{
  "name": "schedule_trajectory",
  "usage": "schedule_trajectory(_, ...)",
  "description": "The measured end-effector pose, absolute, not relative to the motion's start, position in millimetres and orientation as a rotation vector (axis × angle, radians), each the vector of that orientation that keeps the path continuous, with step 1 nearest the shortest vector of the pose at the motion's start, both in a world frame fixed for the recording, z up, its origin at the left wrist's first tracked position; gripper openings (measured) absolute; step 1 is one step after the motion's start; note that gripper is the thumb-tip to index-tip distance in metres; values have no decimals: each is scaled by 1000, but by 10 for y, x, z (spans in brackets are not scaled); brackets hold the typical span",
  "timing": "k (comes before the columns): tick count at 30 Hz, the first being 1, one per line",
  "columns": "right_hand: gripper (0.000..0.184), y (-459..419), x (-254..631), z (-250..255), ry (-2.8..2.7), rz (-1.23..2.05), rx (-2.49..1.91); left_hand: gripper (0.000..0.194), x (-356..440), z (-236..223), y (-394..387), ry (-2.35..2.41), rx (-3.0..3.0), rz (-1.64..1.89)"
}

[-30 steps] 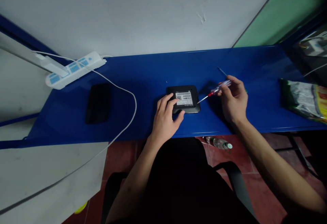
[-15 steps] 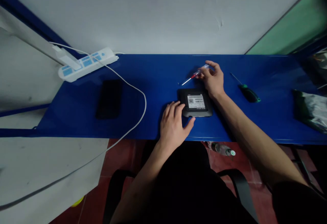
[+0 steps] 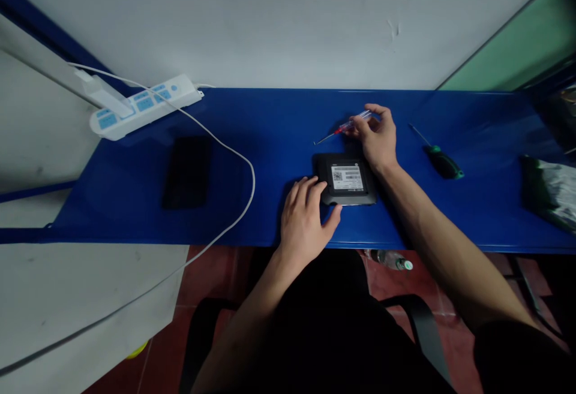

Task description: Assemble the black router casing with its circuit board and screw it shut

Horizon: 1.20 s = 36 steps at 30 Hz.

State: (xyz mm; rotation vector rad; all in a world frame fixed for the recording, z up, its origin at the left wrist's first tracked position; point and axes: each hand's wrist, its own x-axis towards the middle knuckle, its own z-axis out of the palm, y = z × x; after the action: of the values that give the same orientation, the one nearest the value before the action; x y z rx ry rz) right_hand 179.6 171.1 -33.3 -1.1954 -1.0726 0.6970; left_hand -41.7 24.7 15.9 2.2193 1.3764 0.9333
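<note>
Against the wall (image 3: 288, 28) stood a blue table (image 3: 252, 226); towards its front edge lay a black device (image 3: 348, 199), seemingly closed up. The left hand (image 3: 303, 220) touched it, fingers slightly spread; the right hand (image 3: 380, 142) pinched a clear-handled screwdriver (image 3: 346, 126), tip off the device, by a tiny piece (image 3: 314, 143).

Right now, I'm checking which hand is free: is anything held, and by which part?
The right hand holds a screwdriver by its clear handle. The left hand rests, fingers spread, at the edge of the black box.
</note>
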Motion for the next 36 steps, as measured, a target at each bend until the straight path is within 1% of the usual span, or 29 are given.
schedule_trajectory(5,44,1686,1750,-278,-1062,724,-1199,36,-417,155,256,1365,2221,950)
schedule_trajectory(17,50,1599,1822,-272,-1041,733,-1168,36,-415,143,261,1375,2241,946)
schedule_trajectory(28,37,1280,1767,-69,-1033,869,-1139,35,-414,153,258,1384,2246,930)
schedule_trajectory(36,41,1019,1782,75,-1043,892,-1168,35,-416,160,266,1370,2247,933)
